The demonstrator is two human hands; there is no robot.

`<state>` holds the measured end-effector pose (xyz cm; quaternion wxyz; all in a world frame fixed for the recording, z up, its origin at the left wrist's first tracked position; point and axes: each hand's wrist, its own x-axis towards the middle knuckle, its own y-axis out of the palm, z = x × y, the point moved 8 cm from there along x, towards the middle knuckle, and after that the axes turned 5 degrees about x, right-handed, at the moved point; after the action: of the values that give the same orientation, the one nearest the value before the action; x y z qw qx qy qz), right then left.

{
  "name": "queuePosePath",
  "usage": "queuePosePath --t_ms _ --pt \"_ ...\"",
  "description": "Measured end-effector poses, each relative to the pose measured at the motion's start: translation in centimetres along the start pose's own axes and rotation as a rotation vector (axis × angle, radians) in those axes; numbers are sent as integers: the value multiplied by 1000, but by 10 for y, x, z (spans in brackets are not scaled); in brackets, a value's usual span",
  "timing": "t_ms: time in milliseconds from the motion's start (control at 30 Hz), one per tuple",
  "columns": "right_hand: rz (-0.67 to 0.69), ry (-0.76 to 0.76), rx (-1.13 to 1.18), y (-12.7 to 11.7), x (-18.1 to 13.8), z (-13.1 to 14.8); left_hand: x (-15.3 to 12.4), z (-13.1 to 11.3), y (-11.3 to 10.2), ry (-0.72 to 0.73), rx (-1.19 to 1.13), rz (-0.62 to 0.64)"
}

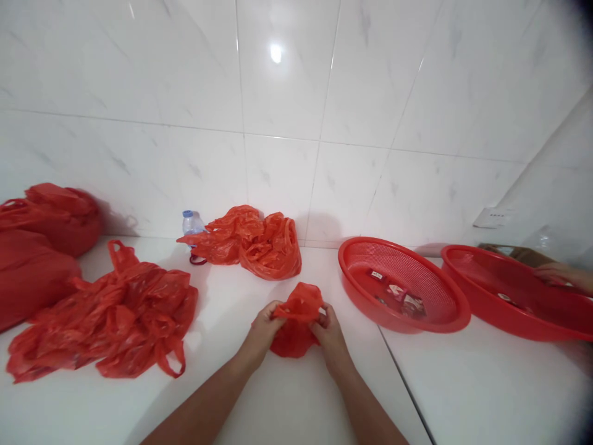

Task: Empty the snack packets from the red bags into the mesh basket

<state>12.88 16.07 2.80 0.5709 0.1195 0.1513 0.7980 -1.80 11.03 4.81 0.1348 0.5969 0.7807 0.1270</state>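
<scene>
Red bag (296, 340) clamped in the grip of left hand (260, 332) and right hand (332, 338)

bag pile (115, 315) left | water bottle (189, 221) by wall | mesh basket (359, 272) holding packets (401, 295) | second basket (509, 321) right

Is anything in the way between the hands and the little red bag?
No, nothing visible. The left hand and right hand both grip the little red bag directly, above the white counter.
</scene>
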Motion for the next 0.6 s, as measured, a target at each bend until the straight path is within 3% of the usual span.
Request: queuePosePath --t_ms 167,233,367,500,600 --pt "-304 -59 -21 -66 13 20 25 -22 -65 34 -201 -267" --pt "-328 -79 -53 -75 15 26 30 -29 -86 40 -234 -348" --pt "-332 -144 -334 -61 7 41 27 -27 -98 34 -258 -434" --pt "-432 -586 -831 -26 -28 88 22 -19 -87 30 -247 -418" --pt "-376 -839 -940 4 -54 101 18 -19 -73 31 -239 -361"
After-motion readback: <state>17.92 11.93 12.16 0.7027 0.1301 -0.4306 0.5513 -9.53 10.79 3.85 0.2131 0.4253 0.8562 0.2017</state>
